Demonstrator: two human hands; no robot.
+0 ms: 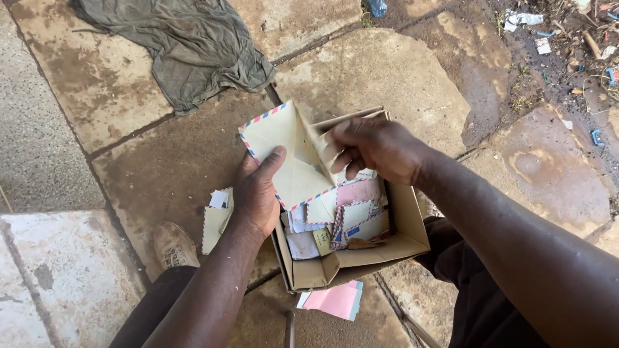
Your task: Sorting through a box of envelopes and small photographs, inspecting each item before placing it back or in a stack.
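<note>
Above the cardboard box [393,248] of letters, the left hand [258,193] grips an airmail envelope [290,151] from below, steadying it, while the right hand [374,147] pinches its flap to open it.

A crumpled olive-green cloth [187,48] lies spread over the stone paving [387,71] at the top left, draped across a joint between two slabs. The slabs are tan and stained, with dark damp patches toward the upper right. A worn, dusty shoe [173,246] rests on the paving at the lower left. A pink sheet of paper [336,299] with a pale blue edge lies flat on the ground near the bottom centre. In the top right corner, scattered litter [567,35] sits on dark soil: scraps of white paper, small blue bits and dry twigs. A blue object [378,7] shows partly at the top edge, too cropped to identify.
</note>
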